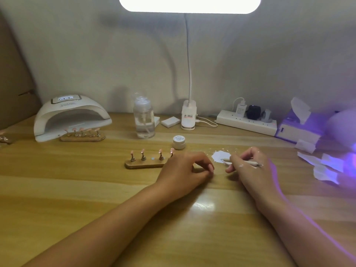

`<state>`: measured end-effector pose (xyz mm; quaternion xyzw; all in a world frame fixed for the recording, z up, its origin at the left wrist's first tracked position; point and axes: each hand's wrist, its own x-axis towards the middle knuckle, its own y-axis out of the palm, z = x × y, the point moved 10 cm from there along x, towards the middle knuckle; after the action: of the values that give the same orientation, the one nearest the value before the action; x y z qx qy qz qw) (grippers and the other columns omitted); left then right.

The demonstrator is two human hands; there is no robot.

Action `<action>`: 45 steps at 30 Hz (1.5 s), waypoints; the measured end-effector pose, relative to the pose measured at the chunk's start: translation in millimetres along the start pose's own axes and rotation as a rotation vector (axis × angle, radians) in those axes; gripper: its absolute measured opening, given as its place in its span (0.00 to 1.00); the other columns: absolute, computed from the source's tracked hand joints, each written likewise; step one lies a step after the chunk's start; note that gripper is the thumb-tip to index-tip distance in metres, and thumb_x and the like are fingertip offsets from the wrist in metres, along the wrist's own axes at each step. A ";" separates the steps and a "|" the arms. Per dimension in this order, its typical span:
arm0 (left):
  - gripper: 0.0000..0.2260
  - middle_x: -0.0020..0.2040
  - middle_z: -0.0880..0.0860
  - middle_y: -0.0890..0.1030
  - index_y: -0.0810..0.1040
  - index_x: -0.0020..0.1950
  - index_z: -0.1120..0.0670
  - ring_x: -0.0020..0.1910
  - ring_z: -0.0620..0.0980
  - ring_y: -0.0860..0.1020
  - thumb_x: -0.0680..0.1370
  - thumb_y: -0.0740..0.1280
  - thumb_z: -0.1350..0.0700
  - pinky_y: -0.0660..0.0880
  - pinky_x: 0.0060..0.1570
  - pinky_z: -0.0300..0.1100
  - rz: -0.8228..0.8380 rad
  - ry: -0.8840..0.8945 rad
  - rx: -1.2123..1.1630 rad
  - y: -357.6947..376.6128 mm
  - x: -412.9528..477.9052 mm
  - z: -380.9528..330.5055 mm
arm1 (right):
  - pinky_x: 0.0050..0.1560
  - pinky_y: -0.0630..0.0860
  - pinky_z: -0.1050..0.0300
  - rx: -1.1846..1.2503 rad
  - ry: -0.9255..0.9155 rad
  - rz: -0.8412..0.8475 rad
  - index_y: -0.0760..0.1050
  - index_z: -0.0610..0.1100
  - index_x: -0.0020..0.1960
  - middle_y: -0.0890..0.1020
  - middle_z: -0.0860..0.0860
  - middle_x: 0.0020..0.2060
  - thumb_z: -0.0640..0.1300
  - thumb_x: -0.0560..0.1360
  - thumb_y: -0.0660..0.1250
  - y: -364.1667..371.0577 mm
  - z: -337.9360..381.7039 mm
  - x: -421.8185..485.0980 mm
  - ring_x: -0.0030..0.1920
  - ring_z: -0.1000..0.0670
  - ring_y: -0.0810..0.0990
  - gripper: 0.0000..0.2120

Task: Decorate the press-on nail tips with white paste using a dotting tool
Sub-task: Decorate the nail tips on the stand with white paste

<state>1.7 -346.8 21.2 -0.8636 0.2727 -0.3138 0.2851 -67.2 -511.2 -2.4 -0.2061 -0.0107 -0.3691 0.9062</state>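
Observation:
A wooden holder [144, 164] in the middle of the table carries several pink nail tips [142, 152] on small pegs, and one middle slot is bare. My left hand [183, 170] rests on the table just right of the holder with its fingers curled down; whether it holds anything is hidden. My right hand [248, 168] pinches a thin white dotting tool [250, 162]. The tool's tip touches a patch of white paste [218, 155] smeared on the table. A small white jar [178, 142] stands shut behind the paste.
At the back left is a white nail lamp [71, 116] with a second holder of tips [82, 136] in front of it. Along the back stand a pump bottle [144, 120], a clip lamp base [188, 116] and a power strip [246, 122]. A tissue box [296, 128] and loose tissues [323, 166] lie at the right under violet light.

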 end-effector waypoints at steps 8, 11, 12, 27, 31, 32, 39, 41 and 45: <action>0.10 0.42 0.39 0.83 0.81 0.40 0.43 0.35 0.26 0.76 0.73 0.75 0.59 0.59 0.44 0.13 0.003 -0.010 -0.025 -1.4 1.5 3.7 | 0.39 0.70 0.55 -0.017 -0.016 0.004 0.72 0.46 0.43 0.85 0.59 0.31 0.47 0.74 0.68 0.4 3.3 -3.4 0.34 0.65 0.80 0.07; 0.08 0.42 0.39 0.83 0.82 0.41 0.46 0.34 0.26 0.75 0.74 0.74 0.59 0.61 0.44 0.15 0.034 -0.013 -0.039 1.0 1.7 4.8 | 0.43 0.73 0.54 -0.049 -0.040 0.025 0.72 0.47 0.44 0.85 0.61 0.32 0.49 0.76 0.68 2.8 6.0 -4.0 0.38 0.63 0.81 0.08; 0.07 0.42 0.39 0.83 0.83 0.42 0.47 0.33 0.26 0.75 0.74 0.73 0.60 0.65 0.42 0.19 0.046 -0.016 -0.048 1.7 2.2 5.7 | 0.44 0.74 0.54 -0.056 -0.042 0.034 0.72 0.47 0.44 0.85 0.60 0.32 0.49 0.76 0.68 4.0 7.0 -4.5 0.39 0.60 0.82 0.07; 0.08 0.44 0.40 0.84 0.79 0.41 0.42 0.32 0.33 0.76 0.74 0.73 0.56 0.68 0.38 0.33 0.058 -0.069 -0.028 2.1 4.8 15.4 | 0.24 0.72 0.65 0.487 0.040 0.074 0.71 0.43 0.48 0.82 0.50 0.26 0.45 0.78 0.70 22.8 19.6 -23.7 0.24 0.55 0.77 0.08; 0.09 0.44 0.41 0.84 0.79 0.40 0.42 0.30 0.34 0.74 0.74 0.73 0.56 0.65 0.34 0.29 0.063 -0.069 -0.054 2.2 5.2 16.5 | 0.24 0.72 0.65 0.490 0.059 0.096 0.71 0.39 0.42 0.81 0.47 0.24 0.36 0.75 0.68 24.8 20.7 -24.2 0.22 0.55 0.76 0.05; 0.09 0.44 0.42 0.85 0.78 0.40 0.41 0.30 0.34 0.74 0.74 0.73 0.55 0.64 0.34 0.28 0.064 -0.070 -0.059 2.0 5.3 16.7 | 0.24 0.72 0.65 0.478 0.055 0.095 0.71 0.39 0.41 0.81 0.46 0.23 0.35 0.74 0.68 25.0 21.7 -24.5 0.22 0.55 0.76 0.07; 0.07 0.44 0.42 0.85 0.79 0.41 0.43 0.28 0.35 0.73 0.75 0.73 0.54 0.64 0.34 0.34 0.074 -0.085 -0.073 3.5 5.8 18.2 | 0.24 0.72 0.66 0.429 0.028 0.112 0.69 0.40 0.37 0.82 0.44 0.25 0.36 0.73 0.68 26.7 24.1 -25.5 0.22 0.56 0.77 0.10; 0.08 0.43 0.41 0.84 0.78 0.40 0.42 0.28 0.35 0.73 0.75 0.73 0.54 0.65 0.34 0.35 0.071 -0.088 -0.071 2.9 5.8 18.3 | 0.24 0.72 0.66 0.430 0.022 0.128 0.69 0.40 0.38 0.82 0.44 0.24 0.35 0.73 0.67 28.5 24.8 -26.3 0.23 0.56 0.78 0.09; 0.09 0.44 0.41 0.84 0.78 0.39 0.41 0.29 0.35 0.73 0.74 0.73 0.54 0.66 0.36 0.36 0.070 -0.094 -0.065 2.8 5.6 18.8 | 0.24 0.72 0.66 0.433 0.017 0.140 0.69 0.40 0.38 0.82 0.44 0.24 0.34 0.73 0.67 30.3 25.5 -26.4 0.23 0.56 0.78 0.08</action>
<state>17.7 -346.3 9.4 -0.8762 0.2992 -0.2535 0.2801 -62.5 -464.5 5.3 -0.0038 -0.0678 -0.2962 0.9527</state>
